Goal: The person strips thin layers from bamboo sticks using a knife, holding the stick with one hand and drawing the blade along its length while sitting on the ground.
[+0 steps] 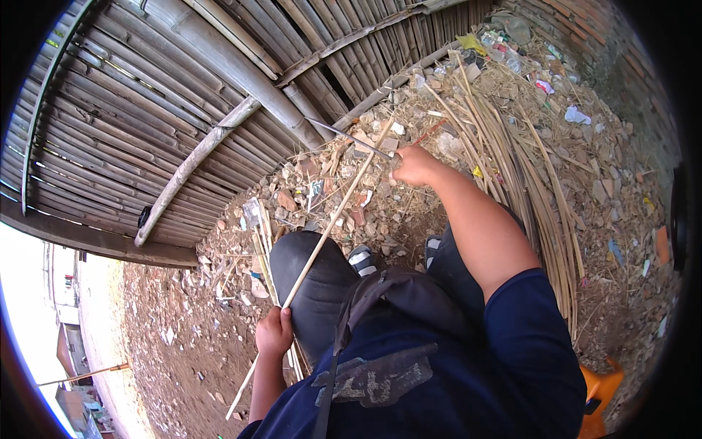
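Left grip (274,331): closed round a pale bamboo strip (333,223), beside the left knee.
Right grip (415,165): clenched on the near end of a thin metal blade (351,137).
Strip's long axis: slants from the left hand forward and rightward, its far end just left of the right hand.
Blade: crosses the strip near that end, pointing left toward the bamboo wall (183,110); contact unclear.
Right side: a long bundle of strips (534,205), partly hidden by the right arm.
Underfoot: rubble (380,208) and litter.
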`<action>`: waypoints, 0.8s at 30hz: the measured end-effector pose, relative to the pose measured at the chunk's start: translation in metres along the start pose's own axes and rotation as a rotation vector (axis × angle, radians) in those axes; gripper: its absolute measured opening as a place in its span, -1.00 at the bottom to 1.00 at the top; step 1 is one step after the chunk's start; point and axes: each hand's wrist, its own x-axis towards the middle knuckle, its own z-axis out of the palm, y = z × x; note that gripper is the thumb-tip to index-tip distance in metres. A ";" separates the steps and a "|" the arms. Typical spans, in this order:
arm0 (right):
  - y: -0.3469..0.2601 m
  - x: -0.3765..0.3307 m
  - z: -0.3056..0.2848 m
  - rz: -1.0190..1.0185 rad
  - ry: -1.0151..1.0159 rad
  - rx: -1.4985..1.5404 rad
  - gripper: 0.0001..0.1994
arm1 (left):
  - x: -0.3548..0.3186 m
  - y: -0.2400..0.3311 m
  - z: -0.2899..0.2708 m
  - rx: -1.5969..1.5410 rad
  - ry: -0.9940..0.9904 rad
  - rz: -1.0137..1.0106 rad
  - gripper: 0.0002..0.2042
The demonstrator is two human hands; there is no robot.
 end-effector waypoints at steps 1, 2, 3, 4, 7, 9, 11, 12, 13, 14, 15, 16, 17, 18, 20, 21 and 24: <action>0.001 0.002 0.002 -0.026 -0.017 -0.020 -0.60 | 0.002 0.000 -0.001 0.003 0.013 0.010 -0.61; -0.010 -0.001 -0.001 -0.053 -0.045 -0.044 -0.60 | 0.000 -0.001 0.001 0.003 0.020 0.009 -0.60; -0.021 -0.007 -0.003 -0.074 -0.077 -0.067 -0.61 | -0.002 -0.002 0.003 0.002 0.020 0.010 -0.60; -0.032 -0.016 -0.005 -0.102 -0.159 -0.069 -0.62 | -0.002 -0.001 0.003 -0.011 0.003 0.003 -0.61; -0.059 -0.038 -0.015 -0.260 -0.362 -0.175 -0.66 | -0.002 -0.007 0.007 -0.019 0.021 0.027 -0.62; -0.049 -0.035 -0.010 -0.251 -0.343 -0.162 -0.68 | 0.000 -0.010 0.009 -0.065 0.039 0.065 -0.62; -0.032 -0.020 -0.017 -0.148 -0.368 -0.043 -0.68 | -0.002 -0.011 0.010 -0.053 0.045 0.066 -0.62; -0.025 -0.009 -0.020 -0.040 -0.331 -0.037 -0.65 | -0.001 -0.008 0.010 -0.020 0.053 0.054 -0.62; -0.013 -0.004 -0.012 -0.050 -0.228 -0.035 -0.63 | 0.000 -0.004 0.010 0.013 0.062 0.043 -0.62; 0.002 0.004 0.000 -0.059 -0.123 -0.029 -0.62 | 0.000 0.002 0.005 0.055 0.058 0.005 -0.63; 0.004 0.004 0.003 -0.062 -0.026 -0.020 -0.61 | 0.000 0.002 0.003 0.060 0.056 0.008 -0.63; 0.003 0.007 0.007 -0.060 -0.093 -0.114 -0.61 | 0.001 0.001 0.002 0.065 0.054 0.013 -0.62; -0.014 0.001 0.005 -0.079 -0.159 -0.124 -0.63 | -0.002 -0.001 0.004 0.065 0.056 0.007 -0.62; -0.037 -0.013 -0.003 -0.093 -0.226 -0.138 -0.64 | -0.004 -0.001 0.005 0.046 0.045 -0.002 -0.62; -0.061 -0.037 -0.013 -0.167 -0.304 -0.195 -0.68 | -0.002 -0.003 0.005 0.013 0.017 -0.009 -0.62; -0.070 -0.044 -0.016 -0.238 -0.315 -0.237 -0.69 | -0.003 -0.005 0.006 0.000 0.020 -0.002 -0.62; -0.057 -0.034 -0.018 -0.170 -0.367 -0.148 -0.73 | -0.002 -0.010 0.009 -0.034 0.037 0.012 -0.62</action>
